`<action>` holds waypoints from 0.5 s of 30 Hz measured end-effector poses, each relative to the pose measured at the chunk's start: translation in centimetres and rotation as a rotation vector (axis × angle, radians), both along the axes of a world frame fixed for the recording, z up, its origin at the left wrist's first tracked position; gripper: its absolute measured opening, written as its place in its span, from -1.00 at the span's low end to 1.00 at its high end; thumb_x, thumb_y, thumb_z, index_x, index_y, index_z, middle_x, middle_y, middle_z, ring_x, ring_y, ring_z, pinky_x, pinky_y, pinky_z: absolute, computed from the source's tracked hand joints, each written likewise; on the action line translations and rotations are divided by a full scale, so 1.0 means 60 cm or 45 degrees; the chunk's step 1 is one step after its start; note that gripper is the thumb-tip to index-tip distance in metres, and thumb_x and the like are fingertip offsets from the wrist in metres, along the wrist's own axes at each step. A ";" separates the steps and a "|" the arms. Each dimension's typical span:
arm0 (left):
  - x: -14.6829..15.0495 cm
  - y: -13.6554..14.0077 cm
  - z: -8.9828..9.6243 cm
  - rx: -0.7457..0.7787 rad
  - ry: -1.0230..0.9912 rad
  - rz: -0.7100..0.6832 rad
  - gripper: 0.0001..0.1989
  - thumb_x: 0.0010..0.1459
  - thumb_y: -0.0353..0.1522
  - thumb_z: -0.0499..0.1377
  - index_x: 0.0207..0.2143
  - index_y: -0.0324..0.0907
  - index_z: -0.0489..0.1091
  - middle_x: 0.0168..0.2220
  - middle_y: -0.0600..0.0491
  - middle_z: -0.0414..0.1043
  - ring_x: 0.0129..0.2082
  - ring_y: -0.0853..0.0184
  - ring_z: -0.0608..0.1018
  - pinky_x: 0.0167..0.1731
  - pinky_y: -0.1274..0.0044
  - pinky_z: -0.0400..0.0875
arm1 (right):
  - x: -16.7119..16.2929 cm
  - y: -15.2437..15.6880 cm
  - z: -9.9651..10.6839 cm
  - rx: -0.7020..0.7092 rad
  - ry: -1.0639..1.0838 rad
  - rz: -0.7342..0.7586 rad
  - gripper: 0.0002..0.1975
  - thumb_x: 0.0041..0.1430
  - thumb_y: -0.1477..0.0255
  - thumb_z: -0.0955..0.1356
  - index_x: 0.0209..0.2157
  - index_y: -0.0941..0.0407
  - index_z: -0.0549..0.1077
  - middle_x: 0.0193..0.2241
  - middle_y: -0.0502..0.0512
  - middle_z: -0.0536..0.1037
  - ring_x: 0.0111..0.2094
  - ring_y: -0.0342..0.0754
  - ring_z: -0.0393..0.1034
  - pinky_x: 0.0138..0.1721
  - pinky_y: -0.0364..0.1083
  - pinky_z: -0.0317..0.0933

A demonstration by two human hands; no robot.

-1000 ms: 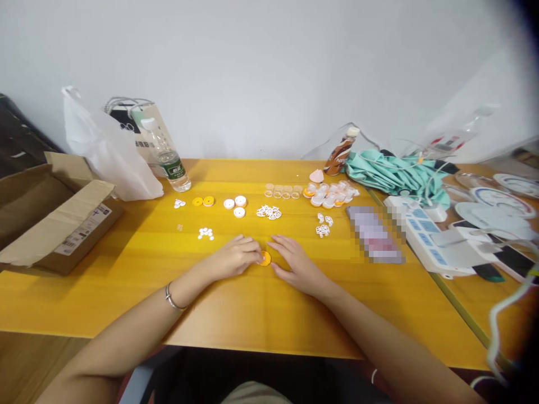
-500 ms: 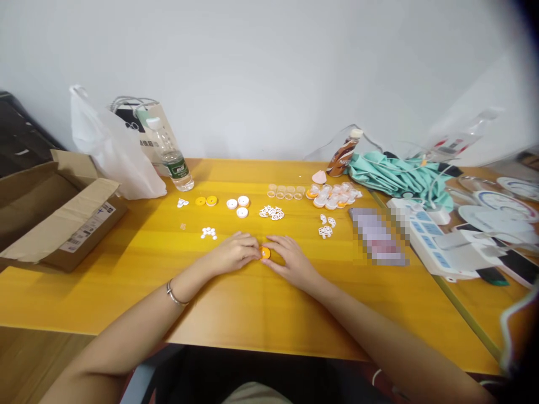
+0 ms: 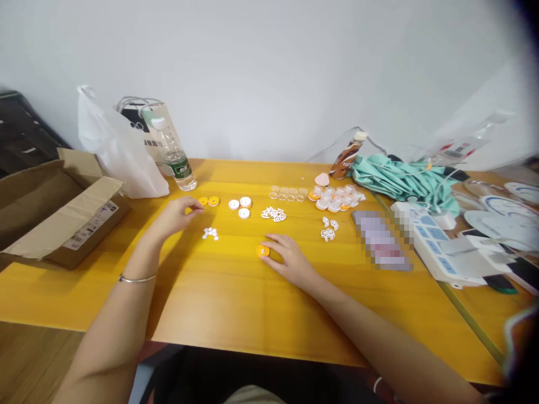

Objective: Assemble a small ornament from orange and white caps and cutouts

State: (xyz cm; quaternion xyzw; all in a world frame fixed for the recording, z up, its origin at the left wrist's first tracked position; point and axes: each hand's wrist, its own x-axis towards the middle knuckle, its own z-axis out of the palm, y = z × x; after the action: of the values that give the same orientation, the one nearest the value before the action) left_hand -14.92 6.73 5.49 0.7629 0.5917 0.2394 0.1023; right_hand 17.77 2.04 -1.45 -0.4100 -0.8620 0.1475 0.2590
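Head view shows your right hand (image 3: 292, 260) pinching the orange disc (image 3: 261, 250), maybe to steady it, but whether your left hand (image 3: 173, 217) grips anything, I can't tell.

Midway between the front and back edges of the yellow wooden table (image 3: 236, 308), the right hand (image 3: 289, 260) holds a small round orange plastic piece (image 3: 261, 251). Nearer the left edge, the left hand (image 3: 173, 217) hovers beside two round yellow plastic discs (image 3: 214, 200); its grip is hard to tell.
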 end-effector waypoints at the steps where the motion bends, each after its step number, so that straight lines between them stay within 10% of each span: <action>1: -0.026 0.004 0.000 -0.074 0.033 0.116 -0.82 0.02 -0.29 0.11 -0.37 -0.18 0.44 -0.32 0.02 0.50 -0.29 0.25 0.49 -0.23 0.49 0.32 | 0.001 0.000 0.000 0.000 0.003 0.002 -0.70 0.15 0.29 0.26 -0.08 0.03 0.38 0.03 0.15 0.36 0.06 0.03 0.24 0.10 0.11 0.08; 7: -0.104 0.007 -0.015 -0.571 0.044 0.200 -0.72 -0.16 -0.15 0.19 -0.44 -0.17 0.45 -0.40 0.07 0.53 -0.33 0.23 0.52 -0.28 0.51 0.35 | 0.003 0.001 0.000 -0.013 -0.006 0.019 -0.69 0.15 0.29 0.26 -0.06 0.01 0.37 0.04 0.14 0.36 0.07 0.03 0.24 0.12 0.13 0.05; 15: -0.105 0.016 -0.031 -0.561 0.003 0.148 -0.71 -0.19 -0.14 0.20 -0.46 -0.16 0.46 -0.43 0.08 0.54 -0.36 0.26 0.53 -0.34 0.54 0.36 | 0.005 -0.001 0.000 -0.036 -0.013 0.030 -0.69 0.17 0.28 0.24 -0.06 0.02 0.36 0.07 0.14 0.34 0.09 0.02 0.22 0.14 0.13 0.01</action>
State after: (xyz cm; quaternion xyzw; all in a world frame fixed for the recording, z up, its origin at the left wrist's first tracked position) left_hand -21.22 7.67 3.65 0.6871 0.6727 0.1089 0.2520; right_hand 18.08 2.00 -1.44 -0.4042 -0.8659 0.1607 0.2469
